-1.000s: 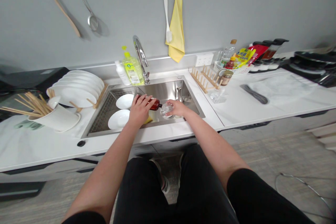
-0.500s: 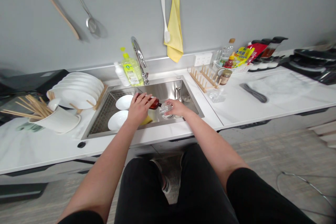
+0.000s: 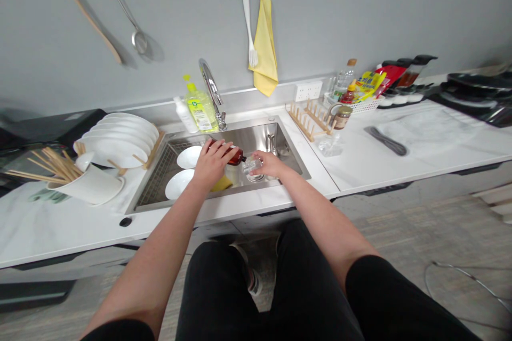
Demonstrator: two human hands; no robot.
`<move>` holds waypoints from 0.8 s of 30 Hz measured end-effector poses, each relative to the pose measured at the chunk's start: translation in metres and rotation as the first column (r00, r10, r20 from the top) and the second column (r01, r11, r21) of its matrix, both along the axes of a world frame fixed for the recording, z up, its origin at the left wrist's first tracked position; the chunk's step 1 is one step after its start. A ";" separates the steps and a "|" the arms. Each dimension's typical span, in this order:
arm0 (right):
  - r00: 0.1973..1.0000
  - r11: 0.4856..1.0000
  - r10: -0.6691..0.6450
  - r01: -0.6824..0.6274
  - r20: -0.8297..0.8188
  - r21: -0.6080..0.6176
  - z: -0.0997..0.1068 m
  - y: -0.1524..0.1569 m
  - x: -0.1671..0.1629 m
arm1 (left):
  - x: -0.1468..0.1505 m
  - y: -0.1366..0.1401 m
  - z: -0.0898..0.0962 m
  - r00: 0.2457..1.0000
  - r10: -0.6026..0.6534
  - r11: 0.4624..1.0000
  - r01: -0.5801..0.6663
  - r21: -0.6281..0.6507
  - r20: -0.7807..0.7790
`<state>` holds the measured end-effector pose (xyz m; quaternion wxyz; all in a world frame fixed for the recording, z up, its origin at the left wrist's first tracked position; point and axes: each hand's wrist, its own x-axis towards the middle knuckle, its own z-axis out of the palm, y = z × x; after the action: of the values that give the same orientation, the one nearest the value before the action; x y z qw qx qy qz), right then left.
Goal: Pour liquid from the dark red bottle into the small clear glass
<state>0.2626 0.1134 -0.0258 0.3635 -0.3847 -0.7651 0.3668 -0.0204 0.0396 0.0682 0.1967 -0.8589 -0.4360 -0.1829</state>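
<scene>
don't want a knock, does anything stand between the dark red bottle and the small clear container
Nothing visible does. The dark red bottle in the left hand points its black tip at the small clear container in the right hand; whether they touch is unclear.

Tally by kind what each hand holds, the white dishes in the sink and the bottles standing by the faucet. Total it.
Red-brown bottle in the left hand: 1
Clear container in the right hand: 1
White dishes in the sink: 2
Standing bottles by the faucet: 2
Total: 6
</scene>
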 end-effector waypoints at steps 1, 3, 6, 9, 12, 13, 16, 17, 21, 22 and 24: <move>1.000 1.000 0.000 0.000 -0.003 0.000 0.000 0.000 0.000 | 0.000 0.000 0.001 1.000 -0.002 1.000 0.002 0.001 -0.001; 1.000 1.000 0.004 -0.004 -0.006 0.009 0.001 0.000 0.001 | 0.000 0.001 0.002 1.000 -0.003 1.000 0.003 0.008 -0.006; 1.000 1.000 0.002 -0.002 -0.008 0.023 -0.001 0.001 0.001 | 0.001 0.001 0.005 1.000 -0.009 1.000 0.009 0.019 -0.020; 1.000 1.000 -0.012 0.013 -0.013 0.026 -0.002 0.002 0.001 | 0.002 0.002 0.007 1.000 -0.020 1.000 0.020 0.018 -0.019; 1.000 1.000 -0.021 0.021 -0.011 0.013 -0.002 0.002 0.001 | 0.002 0.003 0.009 1.000 -0.024 1.000 0.025 0.009 -0.011; 1.000 1.000 -0.022 0.023 -0.010 0.009 -0.001 0.001 0.001 | 0.002 0.003 0.009 1.000 -0.023 1.000 0.024 0.009 -0.012; 1.000 1.000 -0.028 0.028 -0.007 0.011 0.002 -0.001 0.001 | 0.002 0.003 0.010 1.000 -0.021 1.000 0.021 0.010 -0.010; 1.000 0.999 -0.029 0.029 -0.006 0.013 0.002 -0.001 0.001 | 0.002 0.004 0.010 1.000 -0.023 1.000 0.023 0.009 -0.005; 0.999 0.999 -0.032 0.032 -0.002 0.008 0.004 -0.002 0.001 | 0.002 0.004 0.011 0.999 -0.043 0.999 0.043 0.017 -0.017; 0.999 0.999 -0.033 0.033 -0.003 0.010 0.004 -0.002 0.001 | 0.002 0.005 0.012 0.998 -0.048 0.998 0.049 0.026 -0.030; 0.999 0.999 -0.033 0.033 -0.007 0.013 0.004 -0.002 0.000 | 0.002 0.005 0.014 0.997 -0.057 0.997 0.059 0.044 -0.054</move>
<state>0.2631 0.1115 -0.0213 0.3747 -0.3937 -0.7596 0.3572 -0.0180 0.0445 0.0823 0.2224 -0.8711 -0.4012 -0.1756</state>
